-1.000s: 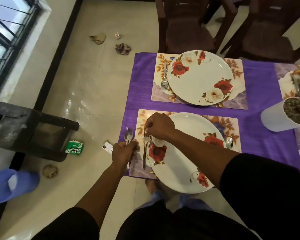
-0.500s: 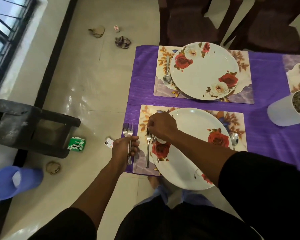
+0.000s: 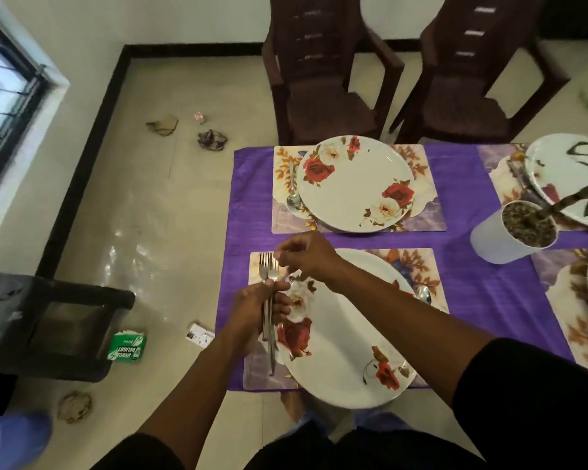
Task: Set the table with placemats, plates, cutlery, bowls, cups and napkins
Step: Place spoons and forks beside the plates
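My left hand (image 3: 252, 313) grips a bunch of forks (image 3: 268, 268) upright over the left edge of the near placemat (image 3: 262, 381). My right hand (image 3: 306, 257) reaches across and pinches the tines of one of those forks. Another fork handle (image 3: 271, 364) lies on the mat below my left hand, beside the near floral plate (image 3: 340, 364). A spoon (image 3: 423, 295) lies to the right of that plate. The far placemat (image 3: 428, 212) holds a second floral plate (image 3: 353, 188), with a spoon (image 3: 292, 195) on its left.
A purple tablecloth (image 3: 245, 215) covers the table. A white plant pot (image 3: 496, 242) stands at the right, between more mats and plates. Two dark chairs (image 3: 319, 96) stand behind the table. A dark stool (image 3: 48, 320), a green box (image 3: 128, 347) and scraps are on the floor.
My left hand has carried the forks right, from beside the table to over the near mat. My right hand has lifted off the laid fork and taken hold of the bunch's tines.
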### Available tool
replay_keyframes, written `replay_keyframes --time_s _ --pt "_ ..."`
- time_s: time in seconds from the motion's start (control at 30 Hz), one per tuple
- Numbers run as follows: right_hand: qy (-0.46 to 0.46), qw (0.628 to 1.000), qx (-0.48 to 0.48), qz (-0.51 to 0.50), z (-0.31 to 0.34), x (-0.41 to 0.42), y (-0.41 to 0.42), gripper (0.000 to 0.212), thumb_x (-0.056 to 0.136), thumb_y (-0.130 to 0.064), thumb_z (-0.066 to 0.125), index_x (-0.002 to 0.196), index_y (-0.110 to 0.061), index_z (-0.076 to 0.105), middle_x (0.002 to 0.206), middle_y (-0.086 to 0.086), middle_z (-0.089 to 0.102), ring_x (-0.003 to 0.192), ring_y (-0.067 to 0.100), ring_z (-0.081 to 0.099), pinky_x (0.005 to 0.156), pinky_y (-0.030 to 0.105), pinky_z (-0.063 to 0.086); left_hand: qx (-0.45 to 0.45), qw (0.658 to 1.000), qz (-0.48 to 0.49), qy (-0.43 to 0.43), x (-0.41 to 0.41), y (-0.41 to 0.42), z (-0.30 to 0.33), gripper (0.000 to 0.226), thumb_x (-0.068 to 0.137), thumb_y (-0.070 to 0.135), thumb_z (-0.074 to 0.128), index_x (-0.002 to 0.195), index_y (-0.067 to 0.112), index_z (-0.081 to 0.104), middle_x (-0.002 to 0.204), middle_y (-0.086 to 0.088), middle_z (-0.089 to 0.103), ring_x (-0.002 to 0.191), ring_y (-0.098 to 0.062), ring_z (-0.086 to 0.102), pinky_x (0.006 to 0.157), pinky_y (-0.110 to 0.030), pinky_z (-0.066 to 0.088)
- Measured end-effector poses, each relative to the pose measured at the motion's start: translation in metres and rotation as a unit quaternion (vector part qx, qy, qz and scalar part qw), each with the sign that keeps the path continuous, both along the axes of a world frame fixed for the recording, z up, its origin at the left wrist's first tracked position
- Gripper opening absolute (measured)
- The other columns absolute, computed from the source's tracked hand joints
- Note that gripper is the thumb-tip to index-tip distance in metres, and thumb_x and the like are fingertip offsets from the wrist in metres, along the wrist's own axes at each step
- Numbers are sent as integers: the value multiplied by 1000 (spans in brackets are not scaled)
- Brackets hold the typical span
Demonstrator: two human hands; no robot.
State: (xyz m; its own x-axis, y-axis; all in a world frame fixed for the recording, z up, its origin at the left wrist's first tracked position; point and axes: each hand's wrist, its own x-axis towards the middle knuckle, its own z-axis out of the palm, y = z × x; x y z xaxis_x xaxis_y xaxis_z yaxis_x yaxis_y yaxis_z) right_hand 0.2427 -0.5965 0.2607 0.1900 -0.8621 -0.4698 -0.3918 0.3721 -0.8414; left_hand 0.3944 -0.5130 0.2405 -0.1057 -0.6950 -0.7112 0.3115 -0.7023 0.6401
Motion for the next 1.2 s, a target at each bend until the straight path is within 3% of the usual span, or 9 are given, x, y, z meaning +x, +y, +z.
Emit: replay_keyframes --time_s 0.13,0.43,0.53,0.67,0.77,0.83,0.97,1.07,1.2 --pt "20 999 -20 -21 15 -32 -9 12 85 -15 82 95 -9 78 84 11 77 75 26 74 64 40 62 -42 998 -46 0 -22 -14 16 37 110 21 45 108 -5 71 78 -17 67 61 -20 64 56 -25 54" --pt "-28 991 -4 -127 30 -112 -19 10 86 -3 79 95 0 76 77 15 75 62 23 70 58 34 61 -36 995 -92 -22 -67 -31 13 39 109 26 42 113 1 71 102 -24 76 80 -30 74 65 -33 59" --pt "-79 963 16 -256 29 -154 -24 8 88 1 75 96 3 74 75 16 70 57 21 64 57 34 61 -5 998 -34 -60 -82 -34 10 33 108 23 44 105 5 72 98 -18 78 70 -23 73 56 -28 55" --pt "-154 913 75 -371 24 -210 -30 6 91 4 68 95 1 71 72 13 68 54 17 65 53 30 61 5 988 4 -151 -109 -40 7 30 108 17 44 107 4 70 87 -14 76 49 -12 48 48 -21 30" --pt "-226 865 131 -429 21 -237 -32 4 93 5 63 94 5 67 77 17 68 63 21 67 58 31 61 -29 979 -11 -203 -131 -49 9 20 103 20 57 101 9 74 83 -10 77 44 -10 41 46 -19 29" --pt "-276 837 177 -438 19 -252 -31 9 95 4 60 88 6 64 77 18 68 65 22 67 55 30 60 -74 962 -42 -261 -150 -58 11 17 98 23 65 92 14 77 79 -4 78 50 -12 48 51 -24 38" --pt "-361 788 253 -430 15 -278 -35 14 100 4 55 87 7 61 60 16 70 47 21 70 49 28 59 -159 907 -91 -380 -193 -78 10 11 89 27 74 82 19 78 78 3 74 73 -14 65 72 -34 49" --pt "-397 759 266 -443 10 -287 -44 13 100 4 56 88 7 62 62 16 70 51 23 70 50 28 59 -218 854 -119 -456 -216 -91 7 8 88 30 76 93 24 79 94 8 76 90 -10 67 82 -29 47" --pt "-412 732 261 -476 -5 -291 -59 12 98 5 60 86 5 64 66 14 67 71 20 61 50 25 59 -237 802 -185 -516 -231 -104 -3 21 87 38 77 106 30 76 104 13 73 100 -11 65 86 -28 47"
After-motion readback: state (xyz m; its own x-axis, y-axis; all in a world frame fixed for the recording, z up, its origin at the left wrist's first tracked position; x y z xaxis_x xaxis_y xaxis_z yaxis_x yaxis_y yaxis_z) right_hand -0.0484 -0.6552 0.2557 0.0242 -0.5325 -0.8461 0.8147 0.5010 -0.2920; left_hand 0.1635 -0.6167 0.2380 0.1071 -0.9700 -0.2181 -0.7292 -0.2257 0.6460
